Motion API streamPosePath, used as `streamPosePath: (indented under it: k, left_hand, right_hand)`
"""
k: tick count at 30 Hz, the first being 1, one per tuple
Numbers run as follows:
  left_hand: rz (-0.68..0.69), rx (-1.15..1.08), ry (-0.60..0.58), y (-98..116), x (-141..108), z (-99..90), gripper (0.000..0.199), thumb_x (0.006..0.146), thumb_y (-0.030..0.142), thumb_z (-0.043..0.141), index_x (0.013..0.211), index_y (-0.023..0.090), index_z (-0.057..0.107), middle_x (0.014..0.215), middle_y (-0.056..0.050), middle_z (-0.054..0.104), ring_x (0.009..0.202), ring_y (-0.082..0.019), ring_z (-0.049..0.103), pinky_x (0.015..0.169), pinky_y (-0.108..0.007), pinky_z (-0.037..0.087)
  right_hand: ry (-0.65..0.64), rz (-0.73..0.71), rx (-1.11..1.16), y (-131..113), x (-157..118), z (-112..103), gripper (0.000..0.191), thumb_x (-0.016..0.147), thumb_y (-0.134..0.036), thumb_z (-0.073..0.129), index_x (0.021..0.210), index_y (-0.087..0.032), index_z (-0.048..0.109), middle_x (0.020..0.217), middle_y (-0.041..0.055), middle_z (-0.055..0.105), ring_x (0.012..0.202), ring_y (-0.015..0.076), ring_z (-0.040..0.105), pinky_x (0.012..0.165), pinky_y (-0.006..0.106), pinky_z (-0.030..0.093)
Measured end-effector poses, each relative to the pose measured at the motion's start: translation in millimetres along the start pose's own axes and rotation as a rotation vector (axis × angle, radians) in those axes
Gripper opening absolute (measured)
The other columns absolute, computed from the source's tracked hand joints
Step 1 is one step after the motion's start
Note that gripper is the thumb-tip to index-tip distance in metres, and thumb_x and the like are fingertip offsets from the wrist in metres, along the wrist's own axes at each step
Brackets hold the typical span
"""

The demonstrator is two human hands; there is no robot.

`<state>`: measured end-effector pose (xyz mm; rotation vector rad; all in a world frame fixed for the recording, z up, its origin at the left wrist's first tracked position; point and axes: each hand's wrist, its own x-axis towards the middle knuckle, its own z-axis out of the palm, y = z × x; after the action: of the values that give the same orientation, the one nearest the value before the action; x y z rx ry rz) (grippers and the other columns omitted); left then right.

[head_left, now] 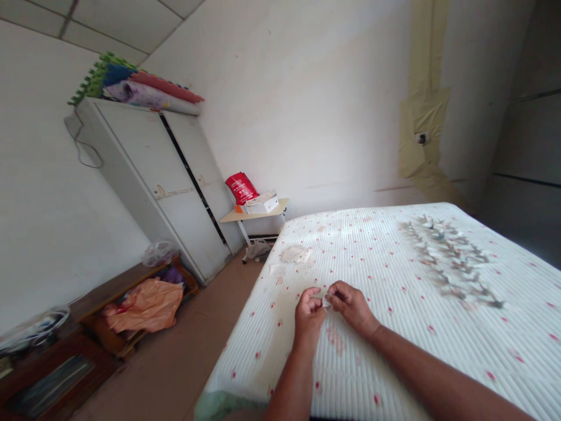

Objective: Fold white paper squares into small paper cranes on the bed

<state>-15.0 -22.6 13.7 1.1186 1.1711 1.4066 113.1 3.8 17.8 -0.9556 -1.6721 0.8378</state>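
At the far left, an orange bag (146, 307) is heaped on a low bench (116, 278), well apart from the work. Past the cabinet (170, 187), a red bag (242, 188) and a white box (262, 203) are carried by a small tabletop (228, 216); no hazard to the work is posed by them.

On the bed (372, 374), pale sheets (295, 254) are laid near its left edge. They could be swept to the floor (219, 318) if the left forearm were swung outward or a draught let in.

Next, the left grip (308, 313) is closed, thumb and fingers drawn together at a small white scrap (325, 301). The scrap is held just above the bed, between the two hands. It could be torn or creased askew if it were pulled unevenly from both sides, and its exact shape cannot be told, since most of it is covered by fingers.

From the other side, the scrap is pinched by the right grip (352, 307), thumb against forefinger; by a slip there, it could be dropped.

Farther right, small spiky pieces (451, 257) are set out in blurred rows. They could be toppled if the soft cover were tugged or pressed.
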Motion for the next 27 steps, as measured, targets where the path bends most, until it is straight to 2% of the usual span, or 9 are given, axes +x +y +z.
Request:
streamPosePath:
  k: [6, 13, 20, 27]
  left_hand:
    - [0.001, -0.024, -0.040, 0, -2, -3.7, 0.038, 0.056, 0.014, 0.061, 0.093, 0.014, 0.054, 0.062, 0.001, 0.059, 0.053, -0.010, 0.050, 0.053, -0.019, 0.035]
    - [0.022, -0.005, 0.042, -5, -1, -4.7, 0.025, 0.068, 0.028, 0.058, 0.088, 0.013, 0.058, 0.066, -0.001, 0.057, 0.063, -0.013, 0.055, 0.062, -0.023, 0.044]
    - [0.030, -0.006, -0.008, -10, 3, -4.1, 0.028, 0.063, 0.015, 0.059, 0.091, 0.014, 0.054, 0.062, 0.001, 0.057, 0.062, -0.012, 0.056, 0.064, -0.022, 0.043]
    - [0.034, 0.021, -0.037, -9, 2, -5.1, 0.031, 0.063, 0.013, 0.057, 0.094, 0.014, 0.052, 0.063, 0.002, 0.057, 0.058, -0.011, 0.053, 0.059, -0.021, 0.039]
  right_hand:
    - [0.006, -0.015, -0.028, 0, 1, -1, 0.009, 0.075, -0.025, 0.050, 0.067, -0.020, 0.048, 0.054, -0.0042, 0.047, 0.050, 0.0105, 0.045, 0.051, 0.022, 0.037]
    - [-0.026, -0.035, -0.063, -1, -1, -1, 0.010, 0.076, -0.024, 0.049, 0.067, -0.020, 0.049, 0.055, -0.0037, 0.048, 0.052, 0.0108, 0.046, 0.053, 0.022, 0.037]
    - [-0.029, -0.005, 0.011, -1, -1, 1, 0.010, 0.075, -0.026, 0.050, 0.067, -0.019, 0.049, 0.055, -0.0043, 0.047, 0.051, 0.0101, 0.045, 0.051, 0.022, 0.037]
    - [-0.032, 0.120, 0.206, 5, 2, 3, 0.015, 0.071, -0.032, 0.054, 0.066, -0.019, 0.047, 0.051, -0.0059, 0.044, 0.046, 0.0085, 0.042, 0.046, 0.021, 0.035]
